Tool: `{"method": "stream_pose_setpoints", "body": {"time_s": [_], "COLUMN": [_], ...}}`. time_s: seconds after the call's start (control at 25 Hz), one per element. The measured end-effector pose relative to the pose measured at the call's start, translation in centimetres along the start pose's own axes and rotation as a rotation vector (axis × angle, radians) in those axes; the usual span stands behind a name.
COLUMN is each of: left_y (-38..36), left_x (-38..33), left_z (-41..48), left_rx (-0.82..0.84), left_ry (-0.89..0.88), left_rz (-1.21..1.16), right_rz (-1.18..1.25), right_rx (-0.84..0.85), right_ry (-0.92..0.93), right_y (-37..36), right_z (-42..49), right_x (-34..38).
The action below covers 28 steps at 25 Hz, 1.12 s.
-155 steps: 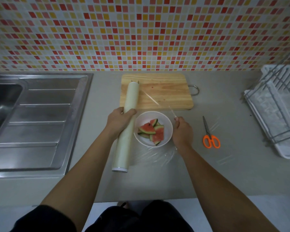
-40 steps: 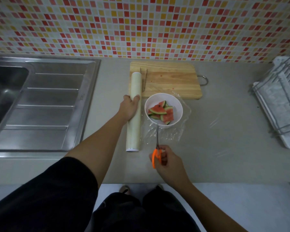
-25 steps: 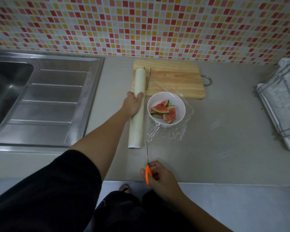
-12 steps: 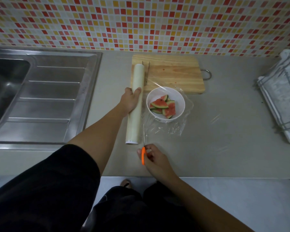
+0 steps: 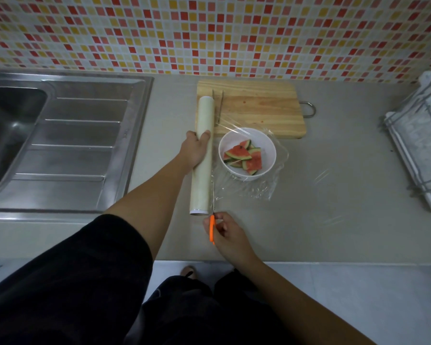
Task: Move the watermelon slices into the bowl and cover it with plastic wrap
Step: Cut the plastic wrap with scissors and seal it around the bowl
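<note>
glistening crinkled film (image 5: 255, 190), round white bowl (image 5: 265, 141)

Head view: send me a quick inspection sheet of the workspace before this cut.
Surface: grey counter, loose film lying on it by the bowl.
Job's things: white bowl holds the watermelon slices; plastic wrap roll lies left of it, with film drawn over the bowl.
Clutter: cutting board behind the bowl, metal utensil on it.
Grips: left hand holds the roll; right hand holds orange scissors, blades at the film.
Cables: nothing seen.
Surroundings: steel sink left, dish rack right, tiled wall behind.
</note>
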<state>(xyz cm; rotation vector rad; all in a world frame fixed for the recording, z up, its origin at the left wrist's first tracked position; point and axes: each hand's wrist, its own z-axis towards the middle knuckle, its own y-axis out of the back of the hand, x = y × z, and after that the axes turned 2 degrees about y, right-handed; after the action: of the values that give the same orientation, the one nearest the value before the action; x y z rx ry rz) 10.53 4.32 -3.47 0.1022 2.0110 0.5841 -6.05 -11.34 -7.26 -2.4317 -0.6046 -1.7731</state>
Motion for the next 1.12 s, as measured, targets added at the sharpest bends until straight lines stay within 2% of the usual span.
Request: {"method": "stream_pose_setpoints", "body": {"time_s": [1.12], "left_y": [0.7], "left_x": [0.0], "left_z": [0.0], "left_rx": [-0.019], "left_ry": [-0.026], "left_rz": [-0.031], "right_rz": [0.049], "right_rx": [-0.045], "right_ry": [-0.097], "right_y": [-0.1], "right_z": [0.0], "right_x": [-0.7]}}
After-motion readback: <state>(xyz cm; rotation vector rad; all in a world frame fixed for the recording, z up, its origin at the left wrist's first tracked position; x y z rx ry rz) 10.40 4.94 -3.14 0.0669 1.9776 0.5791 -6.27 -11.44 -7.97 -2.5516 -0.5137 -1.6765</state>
